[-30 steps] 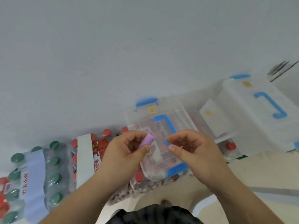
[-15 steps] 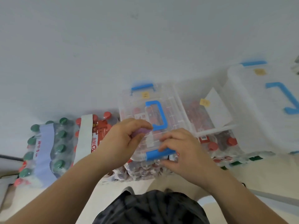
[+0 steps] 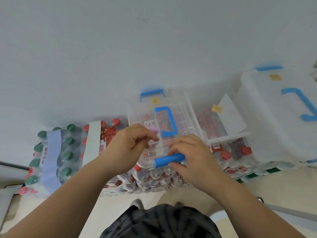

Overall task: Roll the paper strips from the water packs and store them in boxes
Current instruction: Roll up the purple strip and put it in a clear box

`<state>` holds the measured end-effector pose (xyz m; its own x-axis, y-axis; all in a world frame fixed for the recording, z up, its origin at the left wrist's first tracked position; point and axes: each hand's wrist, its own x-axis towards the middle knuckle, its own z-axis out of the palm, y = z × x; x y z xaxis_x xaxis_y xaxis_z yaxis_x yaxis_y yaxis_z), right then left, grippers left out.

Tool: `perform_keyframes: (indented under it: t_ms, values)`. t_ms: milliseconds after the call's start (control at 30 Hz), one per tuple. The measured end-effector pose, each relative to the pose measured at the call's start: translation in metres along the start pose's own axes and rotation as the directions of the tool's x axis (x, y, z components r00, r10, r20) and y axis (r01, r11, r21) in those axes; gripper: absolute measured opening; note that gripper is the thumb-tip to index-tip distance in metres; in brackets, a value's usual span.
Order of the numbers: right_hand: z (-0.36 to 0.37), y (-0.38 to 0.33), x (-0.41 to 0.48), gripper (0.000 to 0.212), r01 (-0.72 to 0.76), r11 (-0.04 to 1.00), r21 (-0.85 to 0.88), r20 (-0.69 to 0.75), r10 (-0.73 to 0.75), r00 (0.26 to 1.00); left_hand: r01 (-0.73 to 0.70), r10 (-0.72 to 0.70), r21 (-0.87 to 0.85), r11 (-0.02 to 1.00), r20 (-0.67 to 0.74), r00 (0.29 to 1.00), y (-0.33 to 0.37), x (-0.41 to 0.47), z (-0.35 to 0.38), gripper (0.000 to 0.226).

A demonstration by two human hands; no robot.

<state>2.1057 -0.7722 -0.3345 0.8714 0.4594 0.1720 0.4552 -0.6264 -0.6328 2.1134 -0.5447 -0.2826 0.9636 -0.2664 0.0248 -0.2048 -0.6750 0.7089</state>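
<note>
Box (image 3: 180, 107): clear glossy plastic w/ matt blue plastic latch (image 3: 169, 160). Water packs (image 3: 68, 152): shiny shrink film, matt paper strips (image 3: 91, 143). Wall (image 3: 120, 48): matt, smooth.

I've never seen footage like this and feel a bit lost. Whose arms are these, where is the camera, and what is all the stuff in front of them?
There is no machine here: a person wears a camera on the head, looking down at their own two bare arms. The left hand pinches a small purple paper roll. The right hand grips the blue front latch of a clear box with its lid on. That box sits on shrink-wrapped water packs. To the left, green-capped bottles wear a pale paper strip. A larger white box stands to the right.
</note>
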Motion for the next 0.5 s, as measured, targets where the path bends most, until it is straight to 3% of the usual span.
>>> perform_keyframes:
  t_ms: [233,500]
  values:
    - [-0.0039,-0.0043,0.0029,0.024,-0.028,1.0,-0.015,0.043,0.028,0.999,0.054,-0.05,-0.029,0.998,0.132,0.99,-0.004,0.0062,-0.0064,0.019]
    - [0.0011,-0.0058,-0.0026,0.025,0.029,0.998,-0.063,0.015,-0.029,0.999,-0.001,0.008,-0.07,0.998,0.108,0.994,-0.0073,-0.0021,-0.0061,0.03]
